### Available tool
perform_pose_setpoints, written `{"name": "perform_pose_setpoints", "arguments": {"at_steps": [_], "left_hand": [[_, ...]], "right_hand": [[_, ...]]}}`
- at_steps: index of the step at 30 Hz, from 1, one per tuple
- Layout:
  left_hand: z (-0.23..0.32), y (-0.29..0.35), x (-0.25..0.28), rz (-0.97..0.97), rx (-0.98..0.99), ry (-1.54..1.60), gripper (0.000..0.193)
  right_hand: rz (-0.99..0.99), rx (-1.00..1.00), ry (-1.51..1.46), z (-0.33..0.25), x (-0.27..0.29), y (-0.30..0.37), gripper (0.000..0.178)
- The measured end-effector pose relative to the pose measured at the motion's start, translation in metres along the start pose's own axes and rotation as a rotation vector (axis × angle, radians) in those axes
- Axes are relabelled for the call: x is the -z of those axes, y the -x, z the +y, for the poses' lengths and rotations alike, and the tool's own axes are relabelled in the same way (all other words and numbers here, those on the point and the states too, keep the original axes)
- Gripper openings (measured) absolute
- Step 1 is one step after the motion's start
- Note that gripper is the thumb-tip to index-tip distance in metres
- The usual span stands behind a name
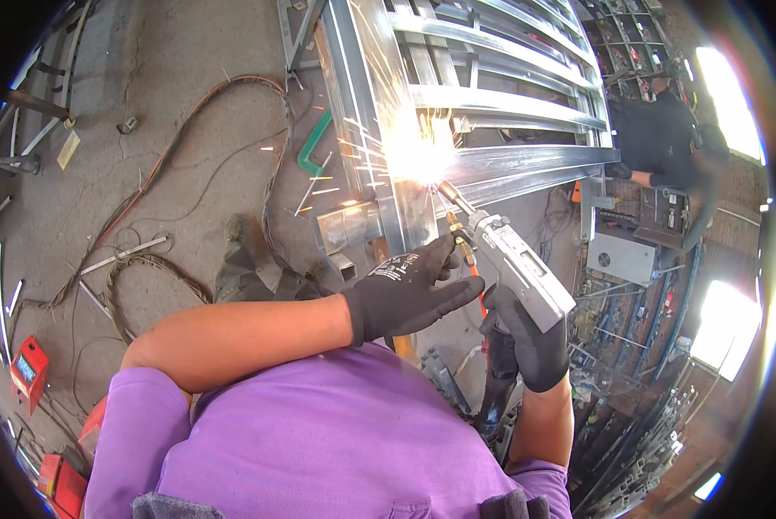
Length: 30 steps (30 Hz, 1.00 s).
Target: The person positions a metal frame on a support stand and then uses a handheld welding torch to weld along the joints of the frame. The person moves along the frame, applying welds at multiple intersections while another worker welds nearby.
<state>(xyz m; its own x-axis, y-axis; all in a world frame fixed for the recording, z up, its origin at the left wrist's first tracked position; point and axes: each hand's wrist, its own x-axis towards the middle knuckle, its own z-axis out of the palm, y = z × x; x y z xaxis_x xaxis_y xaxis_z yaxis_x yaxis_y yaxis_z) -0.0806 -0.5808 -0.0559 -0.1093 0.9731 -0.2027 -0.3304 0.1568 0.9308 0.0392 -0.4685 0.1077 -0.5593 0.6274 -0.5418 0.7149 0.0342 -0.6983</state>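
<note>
My right hand (531,342), in a black glove, is wrapped round the grip of a silver handheld welding gun (526,272). The gun's copper nozzle (455,195) points up and left into a white glare, from which sparks fly. That glare hides the spot on the metal frame (526,158) where the tip meets it. Beneath the nozzle runs a brass fitting (463,244) with an orange hose. My left hand (410,290), also in a black glove, lies beside this fitting with fingers stretched toward the gun; whether it touches is unclear.
A green clamp (315,145) lies left of the frame. Cables (159,164) loop over the concrete floor, with red machines (30,370) at the lower left. Another person in dark clothes (660,130) is at the far right, near a grey box (620,259) and metal stock.
</note>
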Motion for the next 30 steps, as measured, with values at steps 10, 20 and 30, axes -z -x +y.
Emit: {"name": "perform_pose_setpoints", "arguments": {"at_steps": [10,20,30], "left_hand": [[-0.005,0.002,-0.003,0.04,-0.031,-0.068,0.105],[0.004,0.002,0.005,-0.016,-0.031,-0.067,0.099],[-0.008,-0.001,-0.002,0.01,-0.044,-0.065,0.084]], "right_hand": [[-0.003,-0.019,0.006,0.002,0.001,0.001,0.02],[0.01,0.02,-0.035,0.004,-0.002,0.002,0.019],[0.012,0.0,-0.041,0.007,0.0,0.003,0.023]]}}
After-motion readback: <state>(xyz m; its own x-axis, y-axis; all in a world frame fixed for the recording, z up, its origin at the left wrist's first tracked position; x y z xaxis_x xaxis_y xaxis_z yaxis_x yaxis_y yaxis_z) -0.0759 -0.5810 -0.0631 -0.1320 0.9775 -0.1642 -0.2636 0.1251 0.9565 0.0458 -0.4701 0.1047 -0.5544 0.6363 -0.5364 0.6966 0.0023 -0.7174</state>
